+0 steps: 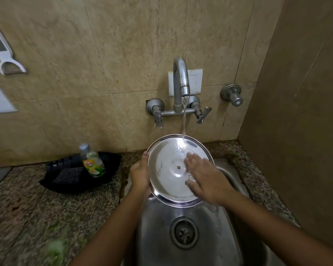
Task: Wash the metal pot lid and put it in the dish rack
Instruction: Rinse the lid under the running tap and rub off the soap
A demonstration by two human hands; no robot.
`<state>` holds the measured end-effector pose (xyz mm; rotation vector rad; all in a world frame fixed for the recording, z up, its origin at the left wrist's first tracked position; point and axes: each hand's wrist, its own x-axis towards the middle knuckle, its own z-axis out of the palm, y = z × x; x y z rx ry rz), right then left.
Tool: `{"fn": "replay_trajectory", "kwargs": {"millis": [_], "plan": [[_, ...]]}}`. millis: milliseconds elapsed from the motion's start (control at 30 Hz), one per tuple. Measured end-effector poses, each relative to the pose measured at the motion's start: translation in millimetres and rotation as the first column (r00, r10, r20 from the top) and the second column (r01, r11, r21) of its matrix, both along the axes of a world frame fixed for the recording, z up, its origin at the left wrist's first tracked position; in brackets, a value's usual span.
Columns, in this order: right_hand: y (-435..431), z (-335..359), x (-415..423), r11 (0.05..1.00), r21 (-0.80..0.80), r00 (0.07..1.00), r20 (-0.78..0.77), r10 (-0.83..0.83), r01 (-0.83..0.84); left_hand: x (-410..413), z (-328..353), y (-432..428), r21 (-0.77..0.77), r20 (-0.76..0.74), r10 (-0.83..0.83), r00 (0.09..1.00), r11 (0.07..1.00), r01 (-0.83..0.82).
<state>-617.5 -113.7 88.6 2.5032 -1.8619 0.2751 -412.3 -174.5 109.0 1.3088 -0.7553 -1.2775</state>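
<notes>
Metal pot lid [167, 169] sits tilted over the far end of the steel sink [229, 246], underside up towards the camera, with the tap [181, 77] stream landing on its far inner edge. The left hand [139, 176] grips the lid's left rim, fingers [145, 154] curled around the edge from behind. The right hand [206, 177] lies flat and released on the wet inner face, its fingers [190, 156] spread and pointing left across the right half, holding nothing.

This looks like the rinse-and-rub step. To do it well, the right palm should sweep the whole dish, including around the small centre rivet and the rolled rim, while the left hand turns the lid so every part passes under the water. Keeping the tilt lets dirty water run off the near edge into the sink rather than onto the table [27, 208]. A wet steel rim is likely slippery, so the left grip should stay firm.

Both forearms reach in from the near edge, the left straight up to the rim, the right angled in from the right. No dish rack is in view.
</notes>
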Motion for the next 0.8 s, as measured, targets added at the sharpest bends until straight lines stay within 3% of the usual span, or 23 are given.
{"fn": "replay_trajectory", "kwargs": {"millis": [100, 167, 233, 300, 367, 433, 500, 567, 633, 667, 733, 800], "plan": [[-33.7, 3.5, 3.4, 0.971, -0.143, 0.981, 0.054, -0.186, 0.192, -3.7, -0.8, 6.7, -0.042, 0.038, -0.081, 0.996, 0.996, 0.083], [-59.3, 16.1, 14.3, 0.921, -0.214, 0.938, 0.195, -0.288, 0.327, -7.8, 4.2, 10.1, -0.1, 0.092, -0.16, 0.983, 0.98, 0.169], [-78.2, 35.6, 24.4, 0.903, -0.234, 0.903, 0.329, -0.275, 0.36, -11.2, 9.7, 8.9, -0.131, 0.152, -0.234, 0.96, 0.958, 0.255], [-87.4, 53.8, 34.2, 0.961, -0.261, 0.97, 0.242, -0.024, 0.089, -11.3, 13.4, 3.0, -0.16, 0.201, -0.283, 0.938, 0.935, 0.317], [-89.6, 67.3, 41.3, 0.965, -0.164, 0.961, 0.15, 0.232, -0.207, -10.1, 16.0, -4.2, -0.184, 0.252, -0.338, 0.907, 0.903, 0.388], [-93.1, 73.4, 39.9, 0.954, -0.051, 0.923, 0.243, 0.299, -0.295, -7.7, 21.0, -9.6, -0.188, 0.262, -0.388, 0.883, 0.877, 0.441], [-95.5, 74.9, 29.4, 0.953, 0.034, 0.831, 0.499, 0.245, -0.302, -4.2, 27.3, -13.9, -0.156, 0.253, -0.407, 0.878, 0.878, 0.452], [-93.4, 74.6, 8.6, 0.963, 0.128, 0.644, 0.763, 0.058, -0.238, 1.3, 30.8, -16.1, -0.145, 0.223, -0.391, 0.893, 0.893, 0.427], [-89.2, 72.6, -11.6, 0.966, 0.182, 0.446, 0.891, -0.084, -0.181, 7.3, 28.5, -18.2, -0.138, 0.188, -0.365, 0.912, 0.91, 0.392], [-88.0, 71.8, -16.3, 0.97, 0.187, 0.394, 0.912, -0.112, -0.158, 8.5, 27.7, -18.4, -0.131, 0.183, -0.355, 0.917, 0.915, 0.381], [-86.2, 76.3, -9.8, 0.972, 0.17, 0.423, 0.902, -0.087, -0.162, 5.5, 28.3, -17.6, -0.128, 0.204, -0.36, 0.91, 0.912, 0.39], [-88.6, 81.0, 10.2, 0.956, 0.151, 0.581, 0.814, 0.023, -0.251, -3.1, 30.6, -16.0, -0.13, 0.261, -0.4, 0.878, 0.887, 0.443]]}}
